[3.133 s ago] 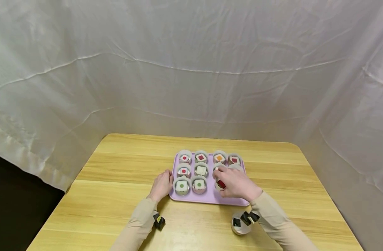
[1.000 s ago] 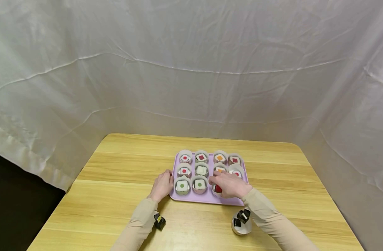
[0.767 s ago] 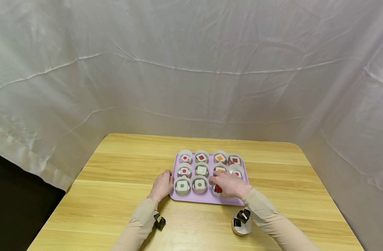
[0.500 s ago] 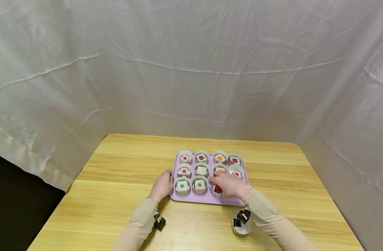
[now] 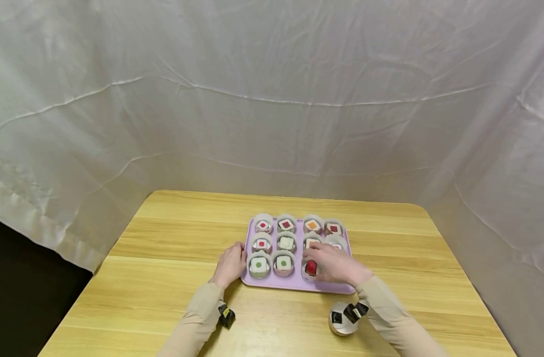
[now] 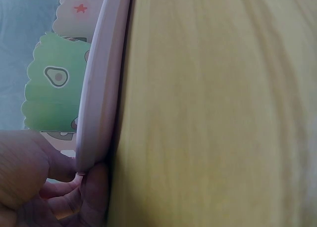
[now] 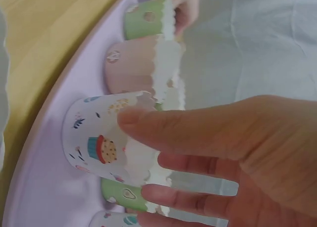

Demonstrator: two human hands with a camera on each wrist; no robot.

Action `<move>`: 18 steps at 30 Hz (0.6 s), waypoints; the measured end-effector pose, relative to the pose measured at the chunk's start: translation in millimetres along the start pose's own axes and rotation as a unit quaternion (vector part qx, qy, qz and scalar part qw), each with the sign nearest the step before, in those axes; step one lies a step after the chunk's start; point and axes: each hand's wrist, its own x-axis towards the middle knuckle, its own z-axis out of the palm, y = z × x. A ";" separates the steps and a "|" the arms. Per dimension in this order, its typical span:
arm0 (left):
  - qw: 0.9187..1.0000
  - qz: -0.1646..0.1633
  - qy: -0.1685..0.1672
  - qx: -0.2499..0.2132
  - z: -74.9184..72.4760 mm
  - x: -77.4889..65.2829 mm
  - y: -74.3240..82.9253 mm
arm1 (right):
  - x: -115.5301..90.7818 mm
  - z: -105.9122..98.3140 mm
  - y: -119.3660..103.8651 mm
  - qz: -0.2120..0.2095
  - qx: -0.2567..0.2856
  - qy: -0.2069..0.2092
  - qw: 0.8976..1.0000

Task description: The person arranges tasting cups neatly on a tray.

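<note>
Holding the left edge of the lilac tray (image 5: pixel 281 284), my left hand (image 5: pixel 230 263) has its thumb over the rim (image 6: pixel 99 98) and its fingers beneath. My right hand (image 5: pixel 333 263) is at a paper baking cup (image 7: pixel 101 133) in the front row, white with a cupcake print. Its thumb overlaps the cup's wall in the right wrist view, and the other fingers extend apart beyond the rim. A dark piece with a red top (image 5: pixel 311 268) sits in that cup. Beside it stand a pink cup (image 7: pixel 131 64) and a green cup (image 7: pixel 143 18).
Behind are rows of paper cups with white square-topped pieces, centres red, orange or plain (image 5: pixel 286 243). A separate white cup (image 5: pixel 341 328) holding a black piece (image 5: pixel 336 317) stands on the wooden table (image 5: pixel 165 248) in front of the tray. Pale cloth (image 5: pixel 272 139) hangs around.
The red-topped piece's cup has come down left and forward onto the tray since the oldest frame. In the last half second my right hand shifted right, uncovering more red. The left hand stayed put.
</note>
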 end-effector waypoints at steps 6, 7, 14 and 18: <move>1.000 -0.004 -0.002 -0.001 1.5 0.2 -0.5 | -14.2 -3.3 3.7 -0.013 0.014 0.039 0.999; 1.000 -0.005 -0.002 -0.001 1.6 0.2 -0.5 | -16.7 -3.6 4.2 -0.013 0.013 0.045 0.999; 1.000 -0.006 -0.005 0.000 1.8 0.5 -0.4 | -33.4 -3.5 6.2 0.009 0.017 0.059 0.998; 1.000 -0.008 -0.007 0.000 1.9 1.2 -0.8 | -40.9 -1.6 6.9 0.015 0.019 0.064 0.998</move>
